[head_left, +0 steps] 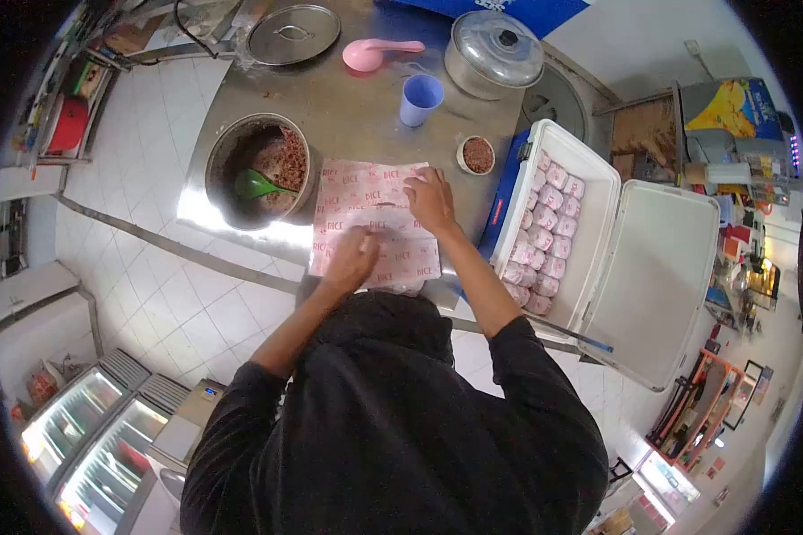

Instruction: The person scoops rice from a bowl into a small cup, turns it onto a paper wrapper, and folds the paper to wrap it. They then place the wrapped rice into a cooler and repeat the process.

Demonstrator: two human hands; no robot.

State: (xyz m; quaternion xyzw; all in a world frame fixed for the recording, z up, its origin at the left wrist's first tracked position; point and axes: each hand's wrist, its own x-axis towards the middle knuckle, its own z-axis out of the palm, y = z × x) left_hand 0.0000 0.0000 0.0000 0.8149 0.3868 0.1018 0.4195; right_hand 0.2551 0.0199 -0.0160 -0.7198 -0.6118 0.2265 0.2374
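Wrapping paper (366,192), printed RICE in red: lying at the near edge of a steel table (357,116), between an open pot (211,174) and a cool box (587,254). Left hand (354,257): over the paper's near left part, fingers curled in; whether they pinch a sheet, I cannot tell from where I stand. Right hand (431,198): at the paper's right side, fingers bent, partly spread; no telling whether they grip it. Open pot: contains reddish-brown rice (293,159) and a green spoon (253,185). Cool box: lid (656,276) open, wrapped bundles (553,223) in rows. Farther back on the table: purple cup (419,102), pink ladle (364,57), covered pot (486,67).
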